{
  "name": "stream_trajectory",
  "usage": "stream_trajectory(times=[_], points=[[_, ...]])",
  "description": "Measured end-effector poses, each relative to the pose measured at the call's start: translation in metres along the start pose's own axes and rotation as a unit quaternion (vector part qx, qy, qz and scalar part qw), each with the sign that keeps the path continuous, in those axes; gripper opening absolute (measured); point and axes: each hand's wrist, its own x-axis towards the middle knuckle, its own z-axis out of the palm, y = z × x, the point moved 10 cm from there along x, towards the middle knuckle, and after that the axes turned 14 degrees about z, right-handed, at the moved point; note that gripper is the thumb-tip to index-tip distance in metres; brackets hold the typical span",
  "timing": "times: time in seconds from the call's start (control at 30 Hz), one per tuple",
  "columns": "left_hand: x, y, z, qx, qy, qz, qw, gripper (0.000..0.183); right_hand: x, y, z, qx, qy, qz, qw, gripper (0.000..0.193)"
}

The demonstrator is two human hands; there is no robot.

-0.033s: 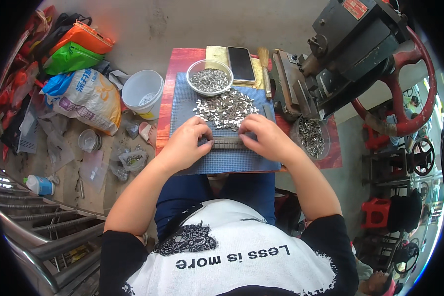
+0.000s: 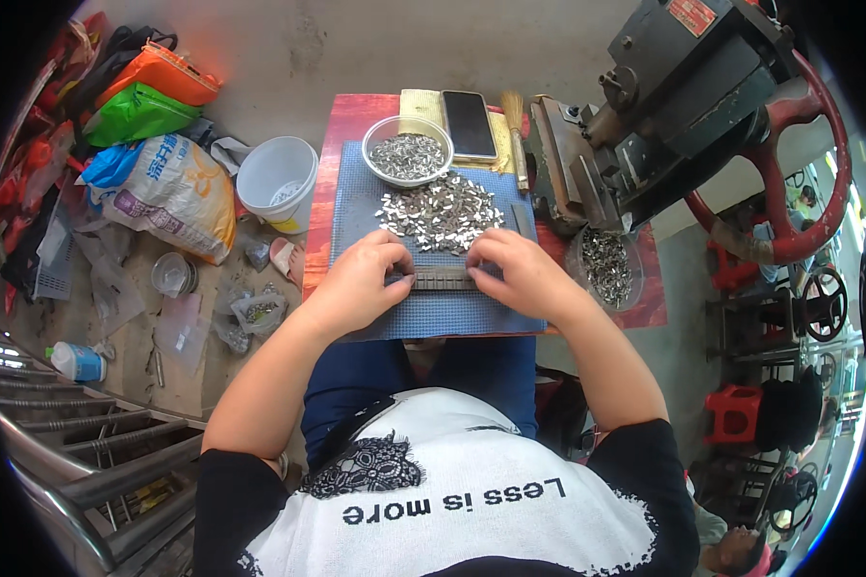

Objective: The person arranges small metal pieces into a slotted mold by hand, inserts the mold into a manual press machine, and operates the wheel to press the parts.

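A slotted metal bar [image 2: 441, 279] lies across the blue ribbed mat [image 2: 433, 317] in front of me. My left hand [image 2: 364, 279] is closed at the bar's left end, thumb and fingers curled in. My right hand [image 2: 518, 271] grips the other end the same way. My fingers partly cover both ends, and small pieces seem to sit in the bar's slots. Just beyond it spreads a loose pile of small silvery metal pieces [image 2: 443, 213]. A clear round bowl [image 2: 409, 181] with more such pieces stands behind the pile.
A phone [image 2: 470, 125] lies on a yellow cloth, beside a brush [image 2: 518, 144]. To the right stand a heavy press [image 2: 693, 106] with a red handwheel and a tub of metal pieces [image 2: 608, 269]. A white bucket [image 2: 277, 178] and stuffed sacks [image 2: 168, 192] are at left.
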Motion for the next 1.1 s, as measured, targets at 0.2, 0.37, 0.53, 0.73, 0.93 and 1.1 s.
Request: stream_trajectory(times=[0.2,0.37,0.53,0.73,0.93,1.1], points=[[0.007,0.004,0.003,0.013,-0.058,-0.003,0.998,0.012,-0.011,-0.002,0.006,-0.046,0.015,0.006,0.999,0.012],[0.002,-0.003,0.000,-0.005,-0.016,-0.023,1.000,0.012,-0.016,-0.009,0.003,-0.080,0.064,-0.014,0.995,0.011],[0.012,-0.004,-0.003,0.054,0.052,-0.014,0.997,0.013,-0.001,0.003,-0.005,-0.041,0.117,0.039,0.991,0.011],[0.025,-0.004,0.000,0.133,0.093,-0.001,0.987,0.011,0.021,0.015,0.011,-0.070,0.108,0.056,0.990,0.013],[0.027,-0.004,0.005,0.163,0.079,0.023,0.983,0.011,0.019,0.017,0.000,-0.026,0.110,0.084,0.990,0.014],[0.022,-0.002,0.002,0.167,0.078,0.044,0.982,0.012,0.001,0.022,-0.004,0.139,0.084,0.117,0.980,0.013]])
